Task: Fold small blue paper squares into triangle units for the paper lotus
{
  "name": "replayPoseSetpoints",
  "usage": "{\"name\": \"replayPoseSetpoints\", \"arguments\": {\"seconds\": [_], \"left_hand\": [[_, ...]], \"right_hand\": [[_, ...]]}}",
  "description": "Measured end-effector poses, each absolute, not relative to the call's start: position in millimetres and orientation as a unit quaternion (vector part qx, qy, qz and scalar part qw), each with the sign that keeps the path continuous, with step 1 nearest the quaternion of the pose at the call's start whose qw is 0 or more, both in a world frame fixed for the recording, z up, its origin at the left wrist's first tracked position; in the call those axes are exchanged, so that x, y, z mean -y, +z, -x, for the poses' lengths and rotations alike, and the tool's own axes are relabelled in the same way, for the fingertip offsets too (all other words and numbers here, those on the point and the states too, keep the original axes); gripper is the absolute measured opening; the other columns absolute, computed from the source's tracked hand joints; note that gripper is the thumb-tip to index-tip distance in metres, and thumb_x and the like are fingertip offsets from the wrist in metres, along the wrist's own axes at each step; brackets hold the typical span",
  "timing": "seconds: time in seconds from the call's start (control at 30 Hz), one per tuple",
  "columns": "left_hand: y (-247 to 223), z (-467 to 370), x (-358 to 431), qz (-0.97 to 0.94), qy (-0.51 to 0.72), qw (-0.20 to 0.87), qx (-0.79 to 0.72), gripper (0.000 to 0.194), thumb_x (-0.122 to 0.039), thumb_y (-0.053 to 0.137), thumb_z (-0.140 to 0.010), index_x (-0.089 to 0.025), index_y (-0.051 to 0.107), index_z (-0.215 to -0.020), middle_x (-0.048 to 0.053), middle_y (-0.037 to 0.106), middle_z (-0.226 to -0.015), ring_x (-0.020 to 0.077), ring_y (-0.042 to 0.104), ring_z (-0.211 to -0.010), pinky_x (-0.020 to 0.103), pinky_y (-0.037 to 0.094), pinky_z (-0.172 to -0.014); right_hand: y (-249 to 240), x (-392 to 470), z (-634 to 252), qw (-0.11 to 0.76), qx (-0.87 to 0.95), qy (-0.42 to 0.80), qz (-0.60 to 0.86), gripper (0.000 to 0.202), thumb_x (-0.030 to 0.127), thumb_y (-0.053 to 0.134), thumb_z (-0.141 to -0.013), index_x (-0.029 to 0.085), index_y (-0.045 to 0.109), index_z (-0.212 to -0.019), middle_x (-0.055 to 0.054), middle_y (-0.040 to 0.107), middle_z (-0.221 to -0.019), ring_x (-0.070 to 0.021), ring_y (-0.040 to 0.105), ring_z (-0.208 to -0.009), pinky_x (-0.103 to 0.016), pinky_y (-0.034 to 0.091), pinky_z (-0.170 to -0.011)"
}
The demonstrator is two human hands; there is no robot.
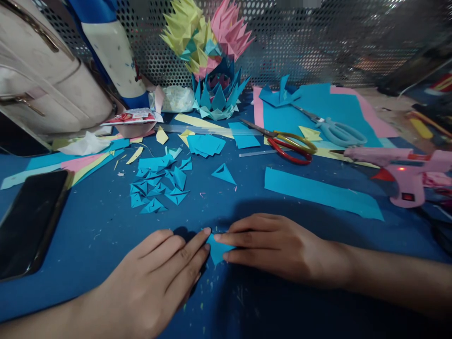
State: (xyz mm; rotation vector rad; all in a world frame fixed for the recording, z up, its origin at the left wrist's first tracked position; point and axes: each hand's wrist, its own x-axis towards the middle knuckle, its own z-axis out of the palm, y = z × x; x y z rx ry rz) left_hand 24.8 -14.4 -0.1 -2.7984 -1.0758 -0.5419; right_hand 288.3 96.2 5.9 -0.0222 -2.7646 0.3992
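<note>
A small piece of blue paper (216, 252) lies on the table between my hands, with a pointed lower corner. My left hand (155, 268) holds its left edge; the fingertips are together and the thumb is mostly hidden beneath. From the other side my right hand (275, 245) pins the paper down with its extended fingertips. Just beyond lies a folded blue triangle (224, 174). A pile of similar folded blue paper triangles (155, 181) sits further left. Past them is a stack of blue paper squares (206, 144).
A blue paper strip (321, 193), red-and-yellow scissors (293, 146), light blue scissors (341, 132) and a pink glue gun (406, 169) with a lit light lie right. A phone (33, 221) is left. Behind stand a folded-paper flower pot (221, 94), a bottle (115, 56) and a bag (52, 80).
</note>
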Motion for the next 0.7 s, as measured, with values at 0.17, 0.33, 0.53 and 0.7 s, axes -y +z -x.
{"name": "replayPoseSetpoints", "arguments": {"seconds": [0.17,0.33,0.53,0.7], "left_hand": [[-0.7,-25.9,12.5,0.917,-0.182,0.044,0.351,0.031,-0.012,0.046,-0.099,-0.008,0.067,-0.121,0.015,0.060,-0.137,0.0230,0.061,-0.089,0.041,0.041,-0.085],[-1.4,-25.1,12.5,0.920,-0.172,0.047,0.349,0.031,-0.013,0.046,-0.100,-0.008,0.066,-0.123,0.015,0.059,-0.138,0.0229,0.060,-0.092,0.041,0.040,-0.087],[-2.0,-23.8,14.7,0.920,-0.176,0.036,0.350,0.030,-0.012,0.049,-0.099,-0.006,0.065,-0.123,0.017,0.058,-0.139,0.0235,0.058,-0.092,0.041,0.038,-0.088],[-1.6,-23.2,15.0,0.921,-0.161,0.028,0.354,0.032,-0.011,0.046,-0.100,-0.007,0.062,-0.127,0.015,0.056,-0.141,0.0235,0.057,-0.094,0.041,0.036,-0.090]], "right_hand": [[7.2,-95.7,-287.4,0.175,0.974,0.140,0.008,0.026,0.018,0.043,-0.103,0.015,0.067,-0.115,-0.008,0.066,-0.130,-0.0186,0.063,-0.117,-0.033,0.057,-0.094],[7.4,-95.8,-287.2,0.182,0.973,0.146,0.002,0.026,0.017,0.044,-0.102,0.013,0.067,-0.114,-0.009,0.066,-0.130,-0.0186,0.063,-0.116,-0.034,0.057,-0.092],[7.9,-95.6,-288.1,0.188,0.971,0.150,0.006,0.025,0.017,0.045,-0.103,0.013,0.067,-0.114,-0.007,0.065,-0.131,-0.0193,0.062,-0.116,-0.034,0.056,-0.091],[6.1,-95.3,-287.4,0.186,0.971,0.152,0.005,0.023,0.017,0.049,-0.101,0.012,0.067,-0.115,-0.007,0.064,-0.132,-0.0205,0.062,-0.115,-0.035,0.056,-0.093]]}}
